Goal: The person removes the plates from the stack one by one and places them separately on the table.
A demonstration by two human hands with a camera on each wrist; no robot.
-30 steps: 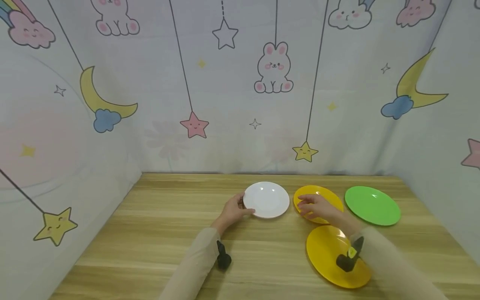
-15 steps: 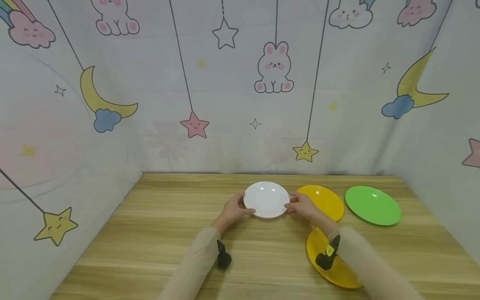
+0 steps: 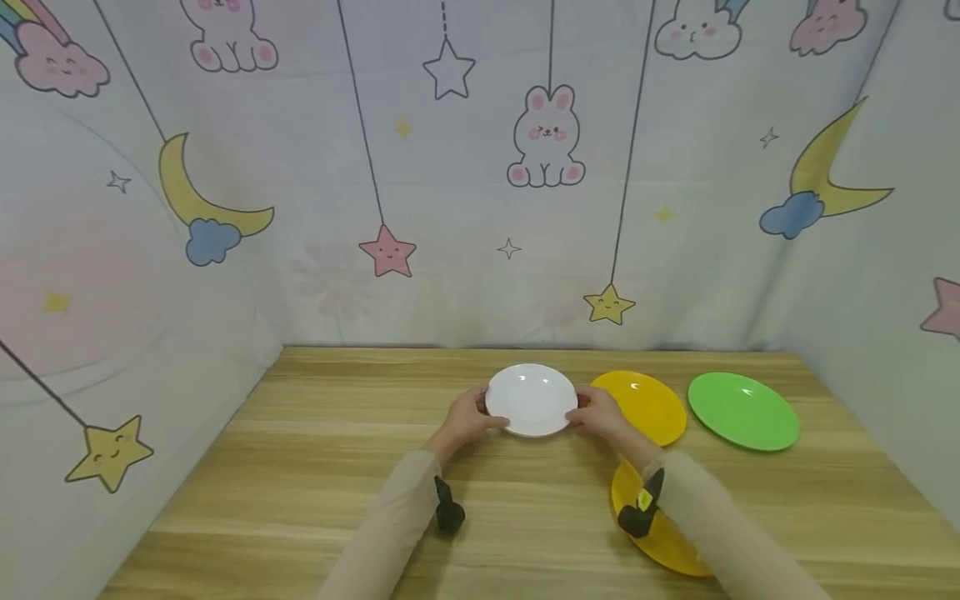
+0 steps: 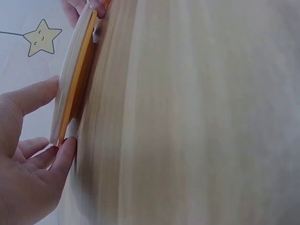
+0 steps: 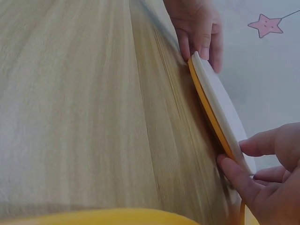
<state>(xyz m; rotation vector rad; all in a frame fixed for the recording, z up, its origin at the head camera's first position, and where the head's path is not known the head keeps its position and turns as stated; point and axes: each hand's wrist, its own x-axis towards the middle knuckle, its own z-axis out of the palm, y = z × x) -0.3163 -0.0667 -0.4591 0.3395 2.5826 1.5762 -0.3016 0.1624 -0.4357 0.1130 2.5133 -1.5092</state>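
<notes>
A white plate (image 3: 532,400) lies face up near the back of the table, and in the wrist views an orange plate (image 4: 77,84) shows directly beneath it. My left hand (image 3: 462,423) grips the stack's left rim, thumb on the white plate and fingers lower at the edge. On the opposite side my right hand (image 3: 600,414) pinches the rim between thumb (image 5: 260,143) and fingers. From the wrist views the pale edge looks layered; how many white plates there are I cannot tell. In the head view the orange plate is hidden under the white one.
Just right of the stack lies a yellow plate (image 3: 648,408), partly behind my right hand. A green plate (image 3: 742,411) is farther right. Nearer, another yellow plate (image 3: 663,542) sits under my right forearm. Printed cloth walls (image 3: 450,308) border the wooden table (image 3: 337,400) at back and sides.
My right hand has moved left from above the back yellow plate and taken hold of the stack's right rim. The left hand and the stack have stayed in place.
</notes>
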